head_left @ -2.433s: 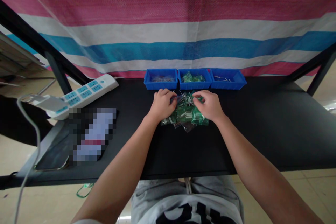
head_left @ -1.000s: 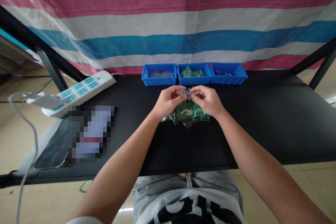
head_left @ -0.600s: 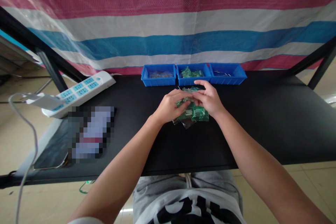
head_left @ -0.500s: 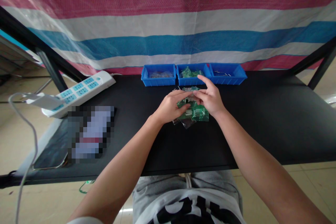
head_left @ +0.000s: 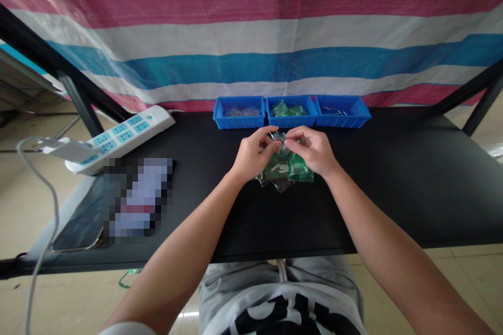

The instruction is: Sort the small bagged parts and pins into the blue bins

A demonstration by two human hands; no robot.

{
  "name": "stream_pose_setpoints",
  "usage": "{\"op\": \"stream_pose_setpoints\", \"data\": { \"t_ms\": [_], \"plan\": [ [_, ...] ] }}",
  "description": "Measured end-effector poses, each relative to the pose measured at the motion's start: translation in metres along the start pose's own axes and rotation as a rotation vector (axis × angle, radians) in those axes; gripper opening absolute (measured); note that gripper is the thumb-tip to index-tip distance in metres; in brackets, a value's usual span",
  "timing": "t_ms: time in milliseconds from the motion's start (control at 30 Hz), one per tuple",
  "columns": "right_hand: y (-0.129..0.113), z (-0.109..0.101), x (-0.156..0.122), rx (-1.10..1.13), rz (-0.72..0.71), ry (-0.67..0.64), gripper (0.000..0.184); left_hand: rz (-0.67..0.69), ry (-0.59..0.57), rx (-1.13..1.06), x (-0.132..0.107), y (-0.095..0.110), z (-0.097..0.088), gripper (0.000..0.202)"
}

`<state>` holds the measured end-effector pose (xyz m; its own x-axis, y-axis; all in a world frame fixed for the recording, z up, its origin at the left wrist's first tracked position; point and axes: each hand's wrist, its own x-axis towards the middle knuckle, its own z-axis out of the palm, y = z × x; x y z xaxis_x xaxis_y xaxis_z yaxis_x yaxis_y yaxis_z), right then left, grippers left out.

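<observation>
Just in front of the bins, my left hand [head_left: 255,153] and my right hand [head_left: 313,149] face each other, thumbs and fingers pinched on a small clear plastic bag [head_left: 280,138]. The fingers partly cover this bag, so its contents are hard to make out. Beneath them lies a pile of small green-tinted plastic bags [head_left: 301,167] holding short, pale, rod-like pieces. A clear bag [head_left: 283,184] pokes out at the pile's near edge.
Three blue bins stand along the back: the left bin [head_left: 239,121] has clear bags, the middle bin [head_left: 293,121] green bags, the right bin [head_left: 343,121] thin metal pieces. A white power strip [head_left: 121,136], a plugged-in charger [head_left: 70,151] and a blurred phone-like object [head_left: 137,196] lie left on the black table [head_left: 412,183].
My right index finger, stretched forward before, has curled in. My left fingers have drawn back and bent, and both hands now pinch the clear bag above the pile.
</observation>
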<state>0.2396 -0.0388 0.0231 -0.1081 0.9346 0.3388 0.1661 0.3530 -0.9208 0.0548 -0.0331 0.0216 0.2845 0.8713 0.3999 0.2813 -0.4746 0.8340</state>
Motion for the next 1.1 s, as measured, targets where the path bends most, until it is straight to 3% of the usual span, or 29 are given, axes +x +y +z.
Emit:
{"op": "stream_pose_setpoints", "data": {
  "t_ms": [100, 167, 267, 400, 533, 667, 767, 833, 933, 1100],
  "plan": [
    [0.001, 0.002, 0.0, 0.059, 0.079, -0.012, 0.029, -0.049, -0.048, -0.118, -0.001, -0.001, 0.003, 0.047],
    [0.002, 0.003, 0.001, 0.124, 0.128, 0.012, 0.033, -0.024, -0.048, -0.132, -0.001, 0.0, 0.003, 0.037],
    [0.0, 0.003, 0.002, 0.158, 0.171, 0.055, 0.036, 0.101, -0.065, -0.043, -0.001, 0.002, -0.001, 0.02],
    [-0.005, 0.004, 0.002, 0.195, 0.267, 0.056, 0.034, 0.345, -0.119, 0.153, -0.001, 0.002, -0.004, 0.027],
    [-0.008, 0.006, 0.002, 0.229, 0.36, -0.009, 0.038, 0.418, -0.046, 0.217, -0.001, 0.0, 0.001, 0.016],
    [-0.005, 0.005, 0.004, 0.202, 0.315, 0.028, 0.036, 0.272, 0.065, 0.183, -0.001, -0.003, 0.002, 0.014],
    [0.0, 0.002, 0.004, 0.13, 0.23, 0.048, 0.035, 0.052, 0.168, 0.132, 0.0, -0.008, -0.001, 0.033],
    [0.002, 0.0, 0.004, 0.034, 0.17, 0.048, 0.034, -0.024, 0.247, 0.129, 0.0, -0.011, -0.004, 0.037],
    [0.003, 0.0, 0.002, -0.19, 0.047, 0.046, 0.028, -0.032, 0.359, 0.245, 0.005, -0.014, -0.011, 0.019],
    [-0.001, 0.003, -0.001, -0.418, -0.096, 0.012, 0.016, -0.009, 0.419, 0.517, 0.027, -0.015, -0.027, 0.025]
  ]
}}
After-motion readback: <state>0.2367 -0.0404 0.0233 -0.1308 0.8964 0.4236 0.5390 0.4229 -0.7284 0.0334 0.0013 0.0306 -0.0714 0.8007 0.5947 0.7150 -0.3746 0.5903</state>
